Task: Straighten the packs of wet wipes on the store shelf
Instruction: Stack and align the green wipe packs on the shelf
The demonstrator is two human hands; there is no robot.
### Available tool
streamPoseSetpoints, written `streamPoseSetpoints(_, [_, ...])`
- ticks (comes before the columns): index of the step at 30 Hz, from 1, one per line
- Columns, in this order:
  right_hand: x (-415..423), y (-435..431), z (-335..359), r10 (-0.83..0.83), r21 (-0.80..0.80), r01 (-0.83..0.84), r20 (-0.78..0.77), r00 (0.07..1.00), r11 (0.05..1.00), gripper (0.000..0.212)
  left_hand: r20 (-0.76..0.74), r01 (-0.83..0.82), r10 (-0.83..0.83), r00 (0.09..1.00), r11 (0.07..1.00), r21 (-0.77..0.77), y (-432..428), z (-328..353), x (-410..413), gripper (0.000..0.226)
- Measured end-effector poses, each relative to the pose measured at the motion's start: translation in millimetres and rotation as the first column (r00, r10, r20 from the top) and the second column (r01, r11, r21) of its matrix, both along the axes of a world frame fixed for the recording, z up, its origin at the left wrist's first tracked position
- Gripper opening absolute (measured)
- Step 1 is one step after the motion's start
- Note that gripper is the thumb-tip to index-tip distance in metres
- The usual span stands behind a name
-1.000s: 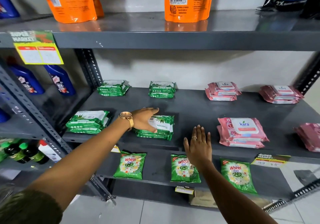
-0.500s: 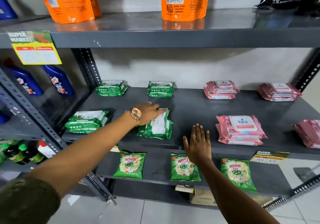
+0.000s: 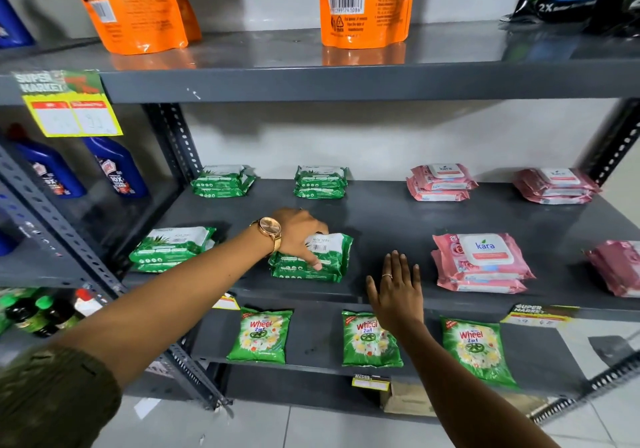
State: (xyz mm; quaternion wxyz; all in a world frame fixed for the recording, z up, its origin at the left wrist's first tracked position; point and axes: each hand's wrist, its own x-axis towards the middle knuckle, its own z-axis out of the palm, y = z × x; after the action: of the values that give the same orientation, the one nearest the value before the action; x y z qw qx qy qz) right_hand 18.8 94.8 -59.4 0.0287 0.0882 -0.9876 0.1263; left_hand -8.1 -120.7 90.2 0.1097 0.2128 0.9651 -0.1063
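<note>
Green and pink packs of wet wipes lie in small stacks on the grey middle shelf [image 3: 398,219]. My left hand [image 3: 299,236], with a gold watch on the wrist, grips the top green pack [image 3: 332,250] of the front middle stack, thumb on its front edge. The pack shows its back label side up. My right hand [image 3: 396,288] lies flat and open on the shelf's front edge, to the right of that stack, touching no pack. Other green stacks sit at front left [image 3: 169,247], back left [image 3: 221,181] and back middle [image 3: 320,181]. A pink Kara stack [image 3: 481,260] lies to the right.
More pink stacks sit at the back [image 3: 440,183], back right [image 3: 554,186] and far right edge [image 3: 616,267]. Orange pouches [image 3: 363,4] stand on the upper shelf. Green detergent packets [image 3: 259,335] line the lower shelf. Blue bottles [image 3: 117,167] stand on the neighbouring rack at left.
My left hand lifted and turned over the top green pack of the front middle stack, and now sets it down label side up. My right hand has stayed on the shelf edge.
</note>
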Motion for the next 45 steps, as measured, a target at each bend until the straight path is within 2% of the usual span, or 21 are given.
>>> streamPoseSetpoints(9, [-1,0,-1,-0.001,0.051,0.001,-0.004,1.000,0.999,0.090,-0.022,-0.080,0.083,0.996,0.989,0.126,-10,-11,1,0.075])
streamPoseSetpoints(13, [-2,1,2,0.007,0.074,-0.010,0.037,0.999,0.997,0.072,-0.012,-0.118,0.123,0.992,0.975,0.188,-11,-21,6,0.076])
streamPoseSetpoints(18, [-5,4,11,0.033,0.030,-0.036,0.104,0.994,0.999,0.069,-0.027,-0.173,0.182,0.983,0.965,0.198,-12,-26,15,0.078])
streamPoseSetpoints(21, [-5,5,20,0.055,-0.031,-0.052,0.126,0.990,0.998,0.070,-0.016,-0.194,0.198,0.980,0.970,0.147,-7,-23,20,0.079])
streamPoseSetpoints(23, [-3,7,34,0.119,-0.120,-0.108,0.088,0.989,0.987,0.069,-0.058,-0.219,0.228,0.972,0.967,0.131,-2,-23,26,0.079])
streamPoseSetpoints(26, [-6,20,69,0.189,-0.152,-0.205,-0.114,0.975,0.967,0.063,-0.152,-0.259,0.290,0.945,0.946,0.194,10,-30,36,0.072])
streamPoseSetpoints(29, [-17,57,97,0.049,-0.103,-0.076,-0.239,0.970,0.992,0.061,-0.186,-0.309,0.372,0.909,0.904,0.296,20,-48,40,0.064])
streamPoseSetpoints(32, [-34,103,104,-0.081,-0.011,0.081,-0.170,0.982,0.997,0.061,-0.143,-0.365,0.434,0.889,0.863,0.350,24,-67,40,0.063])
streamPoseSetpoints(35, [-43,131,93,-0.117,0.103,0.124,-0.074,0.990,0.987,0.061,-0.143,-0.380,0.462,0.875,0.840,0.387,26,-80,40,0.062])
streamPoseSetpoints(39, [-39,136,74,-0.188,-0.008,0.188,-0.056,0.981,0.982,0.058,-0.210,-0.367,0.477,0.854,0.836,0.408,27,-92,38,0.064])
streamPoseSetpoints(43, [-40,135,71,-0.192,-0.015,0.192,-0.078,0.978,0.981,0.059,-0.271,-0.343,0.478,0.835,0.839,0.421,27,-100,39,0.081])
streamPoseSetpoints(45, [-40,135,68,-0.190,-0.011,0.189,-0.088,0.978,0.982,0.060,-0.297,-0.333,0.473,0.830,0.846,0.416,28,-104,40,0.082])
